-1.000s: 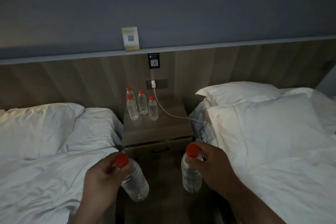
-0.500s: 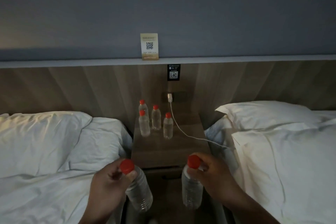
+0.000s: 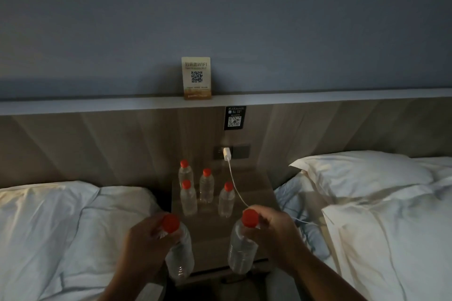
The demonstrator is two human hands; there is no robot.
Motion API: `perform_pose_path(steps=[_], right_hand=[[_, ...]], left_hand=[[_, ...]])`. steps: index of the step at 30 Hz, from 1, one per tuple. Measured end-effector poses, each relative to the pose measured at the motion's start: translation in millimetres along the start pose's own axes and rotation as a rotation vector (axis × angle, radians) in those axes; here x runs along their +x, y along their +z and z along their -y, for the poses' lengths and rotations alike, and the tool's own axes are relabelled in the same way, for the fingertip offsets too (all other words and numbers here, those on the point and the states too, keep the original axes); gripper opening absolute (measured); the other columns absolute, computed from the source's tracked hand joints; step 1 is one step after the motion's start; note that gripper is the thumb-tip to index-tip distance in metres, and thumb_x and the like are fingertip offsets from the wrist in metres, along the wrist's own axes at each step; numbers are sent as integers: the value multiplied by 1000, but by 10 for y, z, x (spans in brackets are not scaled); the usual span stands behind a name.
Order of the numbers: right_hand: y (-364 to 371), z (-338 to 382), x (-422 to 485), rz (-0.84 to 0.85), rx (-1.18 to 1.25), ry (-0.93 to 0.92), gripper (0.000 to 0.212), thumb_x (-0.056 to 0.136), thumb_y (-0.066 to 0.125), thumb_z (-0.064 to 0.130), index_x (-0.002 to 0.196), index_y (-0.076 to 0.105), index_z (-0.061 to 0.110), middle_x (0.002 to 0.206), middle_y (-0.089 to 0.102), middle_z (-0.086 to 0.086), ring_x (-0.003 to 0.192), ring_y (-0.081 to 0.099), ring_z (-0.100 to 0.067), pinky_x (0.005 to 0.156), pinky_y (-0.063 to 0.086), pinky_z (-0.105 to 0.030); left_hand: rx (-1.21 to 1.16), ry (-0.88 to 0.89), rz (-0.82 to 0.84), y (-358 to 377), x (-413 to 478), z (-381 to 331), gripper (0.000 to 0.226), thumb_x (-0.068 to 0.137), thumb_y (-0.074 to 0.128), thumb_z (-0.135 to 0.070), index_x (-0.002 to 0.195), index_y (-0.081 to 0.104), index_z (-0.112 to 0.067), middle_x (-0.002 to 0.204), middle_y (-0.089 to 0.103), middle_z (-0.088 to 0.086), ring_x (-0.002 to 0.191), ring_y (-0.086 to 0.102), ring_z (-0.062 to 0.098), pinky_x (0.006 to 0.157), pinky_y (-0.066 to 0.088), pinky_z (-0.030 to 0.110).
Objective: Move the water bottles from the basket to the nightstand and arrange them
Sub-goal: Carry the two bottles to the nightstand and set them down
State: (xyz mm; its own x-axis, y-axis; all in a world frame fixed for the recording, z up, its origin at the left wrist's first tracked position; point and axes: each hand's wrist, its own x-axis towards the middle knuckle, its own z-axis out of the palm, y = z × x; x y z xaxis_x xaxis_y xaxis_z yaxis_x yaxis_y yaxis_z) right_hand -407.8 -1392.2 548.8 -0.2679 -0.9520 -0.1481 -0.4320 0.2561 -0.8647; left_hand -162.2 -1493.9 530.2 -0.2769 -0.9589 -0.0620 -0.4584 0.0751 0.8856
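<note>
The left bottle (image 3: 179, 252), clear with a red cap, is in the left hands' grasp: the left hand (image 3: 146, 239) has its fingers curled round the neck, just under the cap. This bottle hangs a little tilted, with its bottom toward 5 o'clock. The right bottle (image 3: 242, 249) is of the same kind, and the right hand (image 3: 274, 230) grasps it at the neck in the same way; it hangs nearly upright. In my view both bottles are at about 6 o'clock, before the near edge of the nightstand (image 3: 212, 234).

Toward 12 o'clock from the hands, four more water bottles stand upright on the surface. These are the back-left bottle (image 3: 186, 175), the middle bottle (image 3: 206, 187), the front-left bottle (image 3: 188, 199) and the front-right bottle (image 3: 226, 200). They stand near each other; I cannot tell if any two touch.

At 12 o'clock from this group a white charger (image 3: 227, 153) sits in the socket panel (image 3: 241, 151). Its white cable (image 3: 236, 190) runs down over the surface toward 4 o'clock and passes behind the right hand.

Higher at 12 o'clock, a black QR sticker (image 3: 234, 118) is on the wooden headboard (image 3: 122, 149). A WiFi card (image 3: 196, 77) stands on the ledge (image 3: 318, 96) above it. A white pillow (image 3: 44, 205) lies at 9 o'clock, and another pillow (image 3: 362, 173) at 3 o'clock.
</note>
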Motion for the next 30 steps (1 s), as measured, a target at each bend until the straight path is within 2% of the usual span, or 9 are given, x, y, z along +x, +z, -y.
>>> perform_pose_path(steps=[2,5,7,11,16,21,25,27,30], right_hand=[[-1,-75,193,7,-88,-30,16,81,71,40,84,64,27,73,65,14,69,59,3,64,43,-11],[15,-228,506,77,-182,-48,22,76,71,51,88,59,37,78,65,17,79,61,3,71,50,-15],[55,-346,721,106,-226,-47,22,74,76,46,82,57,39,77,65,17,77,62,3,72,53,-19],[234,-586,1118,106,-275,-17,16,78,76,32,82,61,31,74,66,15,76,62,4,65,49,-14],[525,-969,1559,82,-306,79,23,72,80,35,85,63,27,77,68,13,73,63,-1,67,53,-23],[880,-1344,1841,172,-340,72,20,76,77,31,84,58,29,77,62,12,68,56,0,60,40,-14],[1091,-1582,1985,242,-289,106,18,80,72,21,81,56,29,78,61,11,73,57,-2,69,46,-20],[1154,-1621,2021,270,-228,147,7,86,58,24,79,56,27,81,63,3,78,60,-9,75,50,-27],[1225,-1634,2058,238,-172,137,22,83,42,30,75,59,19,83,66,-8,83,62,-22,81,53,-38]], left_hand=[[17,-6,8,62,126,52,30,69,84,-6,77,73,-32,70,71,-10,70,65,-3,56,46,10],[-15,-43,20,174,315,146,48,68,84,-4,78,70,-49,77,72,-20,70,66,-2,60,50,20],[-19,-72,12,272,443,245,62,68,85,-3,76,65,-62,79,72,-21,73,68,0,67,55,28],[23,-135,-63,473,695,509,68,66,88,-13,76,58,-73,78,70,-12,75,67,6,71,56,36],[75,-209,-129,732,1019,969,18,58,78,-42,69,66,-48,81,69,-4,74,65,12,69,53,37],[162,-291,-127,1008,1285,1497,23,67,86,-22,86,74,-26,82,71,-3,79,67,18,69,52,34],[207,-314,-86,1129,1391,1756,24,68,86,-28,87,73,-22,83,70,-3,78,67,18,70,54,37],[223,-308,-86,1160,1417,1804,26,68,85,-33,88,73,-23,84,70,-5,78,66,15,70,55,37],[230,-306,-79,1174,1460,1808,24,69,85,-30,88,72,-21,84,70,-3,77,66,15,70,55,37]])
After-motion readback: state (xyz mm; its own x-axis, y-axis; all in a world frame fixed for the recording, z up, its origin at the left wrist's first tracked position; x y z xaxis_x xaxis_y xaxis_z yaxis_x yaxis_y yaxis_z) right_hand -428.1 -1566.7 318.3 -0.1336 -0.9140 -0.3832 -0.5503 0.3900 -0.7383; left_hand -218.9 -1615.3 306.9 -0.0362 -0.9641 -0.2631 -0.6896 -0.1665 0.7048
